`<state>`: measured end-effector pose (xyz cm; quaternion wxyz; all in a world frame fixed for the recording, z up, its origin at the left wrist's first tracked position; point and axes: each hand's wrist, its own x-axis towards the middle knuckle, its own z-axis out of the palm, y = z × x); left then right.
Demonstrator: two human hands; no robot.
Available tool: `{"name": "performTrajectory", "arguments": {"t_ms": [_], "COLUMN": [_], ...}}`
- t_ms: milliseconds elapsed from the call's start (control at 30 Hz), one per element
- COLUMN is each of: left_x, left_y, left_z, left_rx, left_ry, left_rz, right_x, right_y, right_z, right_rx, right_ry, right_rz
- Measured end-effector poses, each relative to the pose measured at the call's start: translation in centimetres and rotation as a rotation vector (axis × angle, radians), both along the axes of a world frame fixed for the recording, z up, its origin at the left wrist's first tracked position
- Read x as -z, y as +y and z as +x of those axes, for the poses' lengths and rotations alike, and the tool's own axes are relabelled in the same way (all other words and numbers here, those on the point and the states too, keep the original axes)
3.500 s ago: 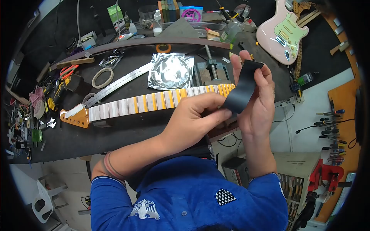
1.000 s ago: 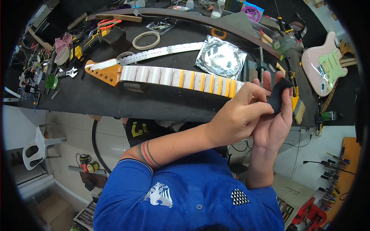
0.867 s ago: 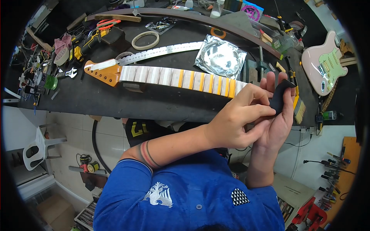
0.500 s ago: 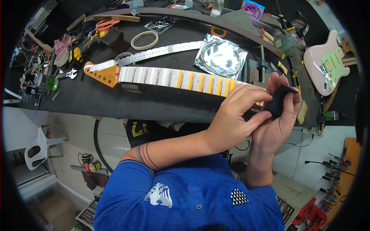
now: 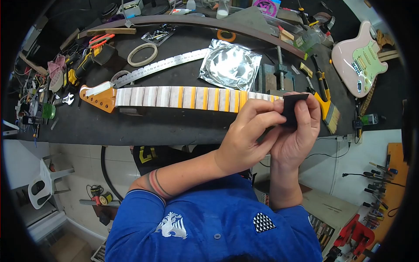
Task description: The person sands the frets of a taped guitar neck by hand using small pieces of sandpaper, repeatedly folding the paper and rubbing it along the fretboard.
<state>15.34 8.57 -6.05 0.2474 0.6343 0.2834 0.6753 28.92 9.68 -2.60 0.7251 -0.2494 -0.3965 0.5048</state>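
Note:
Both my hands are over the front right of the workbench, holding a small dark sheet [image 5: 291,107] that looks like folded sandpaper. My right hand [image 5: 297,139] grips it from the right, thumb on its face and fingers behind. My left hand [image 5: 248,135] reaches across and pinches its left edge, fingers curled. Behind the hands lies a guitar neck [image 5: 148,97], its orange headstock to the left. White and yellow tape covers the fretboard between the frets. The hands hide the neck's right end in part.
A silver string packet [image 5: 231,65], a metal ruler [image 5: 170,64] and a masking tape roll [image 5: 142,54] lie behind the neck. A vise [image 5: 273,78] and a brush [image 5: 331,115] are to the right. A pink guitar body [image 5: 355,56] stands far right.
The view has shifted, so the bench things sit further left. The dark sheet has turned to show a flatter face, and my left fingers have moved onto its left edge.

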Motion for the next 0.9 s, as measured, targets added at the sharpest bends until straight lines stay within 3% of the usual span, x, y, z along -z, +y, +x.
{"name": "performTrajectory", "arguments": {"t_ms": [133, 333, 367, 467, 500, 567, 700, 800, 900], "left_x": [0.2, -3.0, -2.8, -2.7, -2.3, -1.9, -1.3, -0.8, -0.5], "left_y": [0.1, 1.6, 1.5, 0.1, -0.2, -0.2, -0.6, -0.8, -1.0], "left_z": [-0.8, -4.6, -5.1, -3.9, -3.6, -3.5, -3.4, -3.1, -3.0], "left_rx": [0.105, 0.189, 0.209, 0.352, 0.346, 0.349, 0.328, 0.305, 0.266], "left_ry": [-0.259, 0.033, 0.073, -0.271, -0.324, -0.345, -0.381, -0.336, -0.279], "left_rz": [-0.085, -0.132, -0.128, -0.471, -0.479, -0.484, -0.498, -0.489, -0.481], "right_x": [-0.5, -1.3, -1.3, -1.0, -1.1, -1.3, -1.4, -1.4, -1.1], "right_y": [0.2, 0.3, 0.2, -0.1, -0.2, -0.5, -0.8, -1.1, -1.6], "right_z": [0.4, 1.1, 1.3, 2.7, 2.8, 3.3, 4.9, 5.8, 4.7], "right_rx": [0.099, 0.084, 0.065, -0.054, -0.103, -0.236, -0.244, -0.146, -0.179], "right_ry": [-0.255, -0.708, -0.699, -0.679, -0.658, -0.581, -0.576, -0.742, -0.523], "right_rz": [0.108, 0.26, 0.237, 0.144, 0.107, 0.006, -0.1, -0.174, -0.211]}}
